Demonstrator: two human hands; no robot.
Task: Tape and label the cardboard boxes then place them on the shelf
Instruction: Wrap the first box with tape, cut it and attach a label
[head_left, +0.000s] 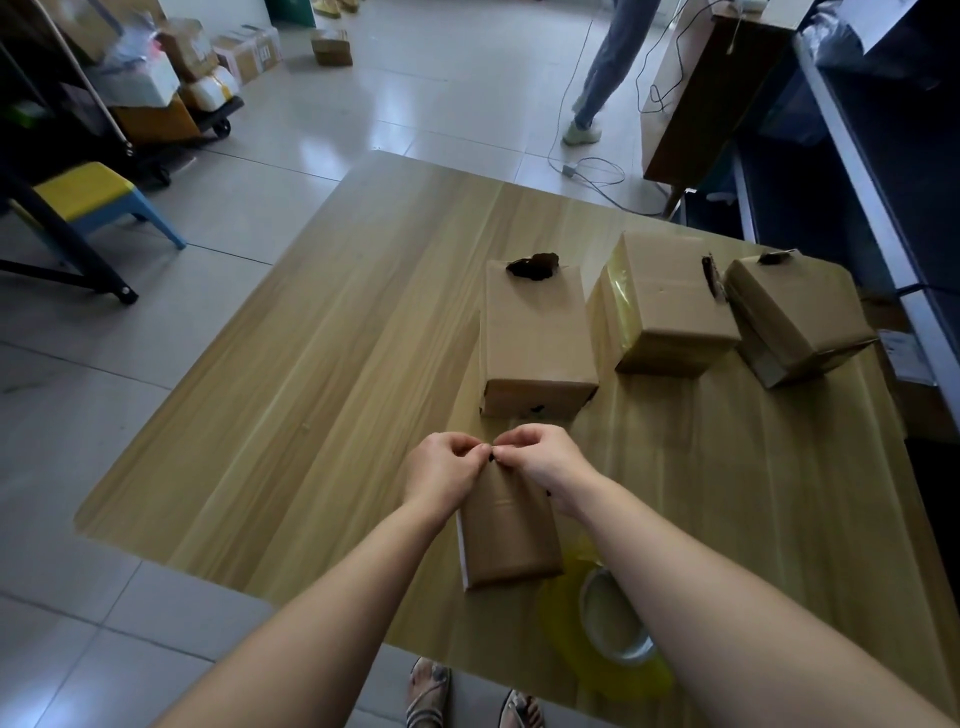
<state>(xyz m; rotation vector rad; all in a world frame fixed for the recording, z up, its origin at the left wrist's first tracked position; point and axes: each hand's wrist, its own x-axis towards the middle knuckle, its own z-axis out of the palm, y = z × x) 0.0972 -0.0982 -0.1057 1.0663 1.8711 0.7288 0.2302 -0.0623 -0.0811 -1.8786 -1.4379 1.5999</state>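
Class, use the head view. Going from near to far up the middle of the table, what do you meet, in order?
Tape roll → small box → left hand and right hand, side by side, pinching at its far edge → holed box.

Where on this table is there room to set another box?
The light wooden table is bare on the left, from its edge to the left hand. A bare patch lies between the yellowish tape roll and the three brown cardboard boxes. Crowded: the far right corner, and the near middle, where left and right hand pinch the small brown cardboard box.
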